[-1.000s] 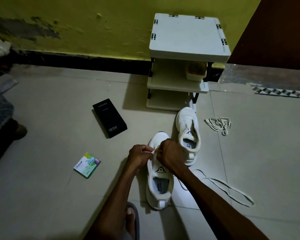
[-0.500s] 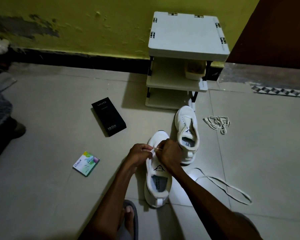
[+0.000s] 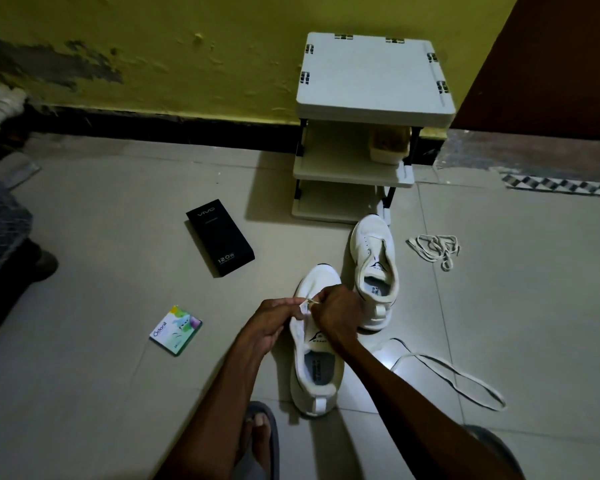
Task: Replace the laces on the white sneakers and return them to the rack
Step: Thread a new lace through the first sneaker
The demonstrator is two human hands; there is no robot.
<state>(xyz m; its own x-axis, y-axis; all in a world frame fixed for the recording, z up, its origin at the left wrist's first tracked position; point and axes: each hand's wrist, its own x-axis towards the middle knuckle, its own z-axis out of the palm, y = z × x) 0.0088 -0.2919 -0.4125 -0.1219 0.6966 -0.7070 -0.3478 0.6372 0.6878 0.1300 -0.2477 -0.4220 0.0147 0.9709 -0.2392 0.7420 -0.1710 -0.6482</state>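
The floor is laid with smooth, glossy tiles. Rough, flaking paint is seen on the wall. The rack is made of matt white plastic. Smooth white uppers are shown on the near sneaker and far sneaker. The loose lace is woven of flat cloth. The black box is finished in matt card.

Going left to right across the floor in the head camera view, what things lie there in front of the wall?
From the left: green packet → black box → near sneaker → far sneaker → bundled lace. The rack and the long loose lace overlap these, so they are left out.
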